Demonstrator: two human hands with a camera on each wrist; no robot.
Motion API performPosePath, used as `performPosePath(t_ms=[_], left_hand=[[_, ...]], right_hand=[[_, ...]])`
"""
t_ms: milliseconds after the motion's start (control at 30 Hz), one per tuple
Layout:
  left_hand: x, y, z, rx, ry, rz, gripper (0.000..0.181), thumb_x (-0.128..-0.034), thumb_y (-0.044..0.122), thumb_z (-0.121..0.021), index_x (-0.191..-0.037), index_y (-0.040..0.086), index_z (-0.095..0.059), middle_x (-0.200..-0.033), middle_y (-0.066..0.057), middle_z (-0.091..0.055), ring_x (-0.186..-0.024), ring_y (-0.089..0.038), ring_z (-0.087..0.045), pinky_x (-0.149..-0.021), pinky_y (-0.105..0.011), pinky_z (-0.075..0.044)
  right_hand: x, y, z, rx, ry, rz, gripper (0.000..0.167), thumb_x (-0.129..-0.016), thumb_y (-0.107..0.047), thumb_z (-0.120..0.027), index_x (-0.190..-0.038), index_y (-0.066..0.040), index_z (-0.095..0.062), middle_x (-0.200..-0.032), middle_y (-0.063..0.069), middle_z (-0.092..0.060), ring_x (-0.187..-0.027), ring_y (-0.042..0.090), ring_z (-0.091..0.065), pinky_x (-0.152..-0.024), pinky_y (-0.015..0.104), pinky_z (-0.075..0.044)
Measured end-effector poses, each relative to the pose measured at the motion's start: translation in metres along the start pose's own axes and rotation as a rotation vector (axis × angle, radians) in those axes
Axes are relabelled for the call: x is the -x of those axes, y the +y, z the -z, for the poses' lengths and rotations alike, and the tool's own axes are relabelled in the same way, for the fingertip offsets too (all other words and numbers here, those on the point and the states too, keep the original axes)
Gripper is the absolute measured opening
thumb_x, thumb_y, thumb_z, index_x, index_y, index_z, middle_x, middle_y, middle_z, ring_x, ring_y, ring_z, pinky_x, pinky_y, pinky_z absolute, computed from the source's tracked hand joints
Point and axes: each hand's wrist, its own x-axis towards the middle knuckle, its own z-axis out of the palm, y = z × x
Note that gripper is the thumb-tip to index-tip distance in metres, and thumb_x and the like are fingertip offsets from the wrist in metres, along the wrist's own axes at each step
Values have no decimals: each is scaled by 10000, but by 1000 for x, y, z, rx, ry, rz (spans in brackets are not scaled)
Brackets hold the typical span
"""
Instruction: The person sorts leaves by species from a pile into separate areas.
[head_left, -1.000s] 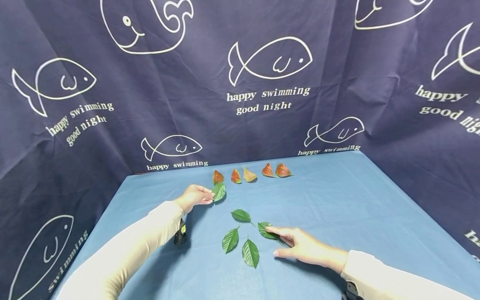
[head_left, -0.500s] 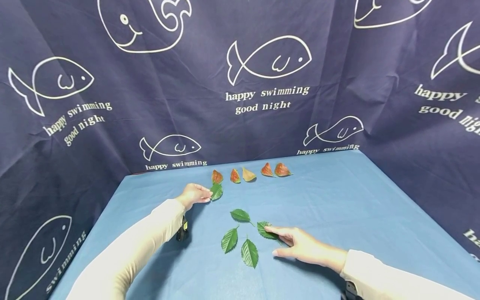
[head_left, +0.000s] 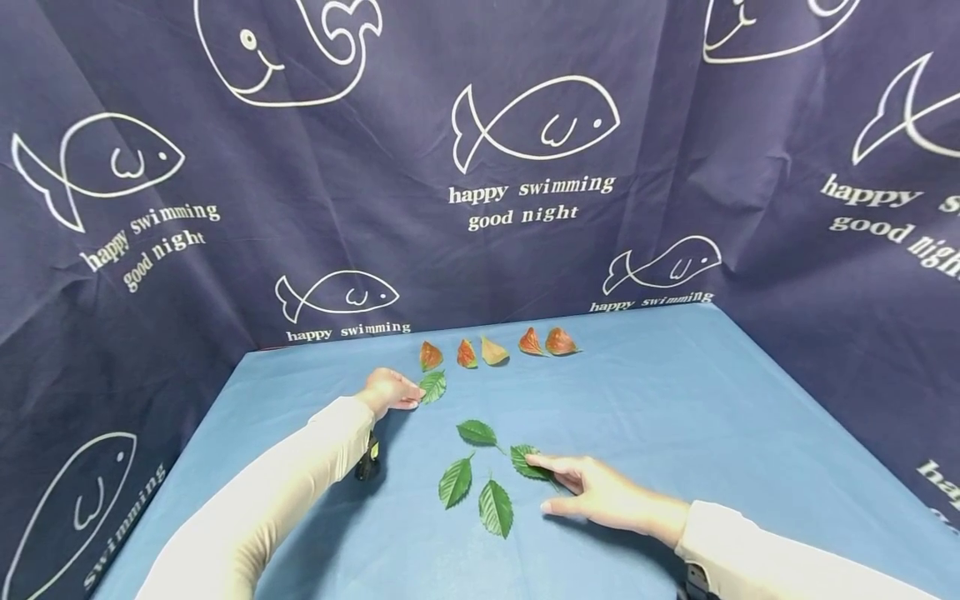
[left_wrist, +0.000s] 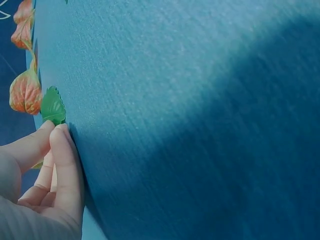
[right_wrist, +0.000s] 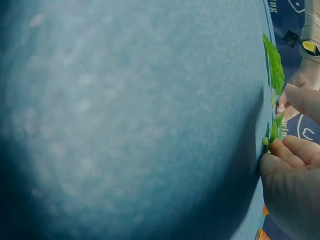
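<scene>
My left hand (head_left: 388, 390) pinches the edge of a green leaf (head_left: 432, 386) between thumb and fingertips, just in front of the leftmost reddish-brown leaf (head_left: 431, 356). That green leaf (left_wrist: 53, 105) also shows at the fingertips in the left wrist view. My right hand (head_left: 600, 493) has its index finger stretched onto another green leaf (head_left: 525, 461), with the thumb apart from it. Part of that leaf is hidden under the fingers. Beside it lie three more green leaves: one at the back (head_left: 477, 432), one at the left (head_left: 455, 483) and one in front (head_left: 496, 508).
Along the back of the blue-covered table (head_left: 675, 400) runs a row of dry leaves, including a yellowish one (head_left: 494, 351) and a reddish one (head_left: 561, 341) at the right end. A dark fish-print cloth (head_left: 525, 275) stands behind and at the sides.
The green leaf in my left hand has shifted slightly toward me, and its tip no longer overlaps the leftmost reddish-brown leaf. My right hand keeps its place on its leaf.
</scene>
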Motion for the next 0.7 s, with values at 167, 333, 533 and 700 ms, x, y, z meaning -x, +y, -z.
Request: performPosePath(t_ms=[167,333,533,700], left_hand=[[5,0,1,-5,14,8,151,-809,-76,-713,-944,-142,-703,-879,-187,-744,-593,-96,-646,-672,-260,-611],[4,-3,3,19,17,-10,143,-795,-54,-740,-919,-119,-711,-799,-132,-745,-611,-100,-659,-690,-264,-612],[2,-8,3,36,59,-6,112,-763,-45,-774,-775,-41,-663,-694,-44,-664,-578,-102,-648,-651,-260,-611],[3,-9,5,70,35,-31,110,-767,-58,-765,-781,-45,-656,-716,-48,-663,-623,-119,-673,-697,-281,-615]], right_hand=[[0,1,0,-14,-5,15,642,-900,-212,-697,-1445,-4,-429,-1505,249,-366,-1405,425,-280,-1131,342,-340],[-1,2,1,-15,-4,4,645,-894,-218,-705,-1446,-21,-437,-1509,226,-375,-1407,385,-289,-1129,386,-327],[-1,4,0,-4,1,3,639,-896,-222,-702,-1445,-25,-440,-1508,220,-381,-1403,341,-302,-1121,415,-322],[0,2,-1,-4,6,7,640,-898,-223,-699,-1445,-20,-437,-1508,220,-382,-1403,260,-310,-1129,377,-327]])
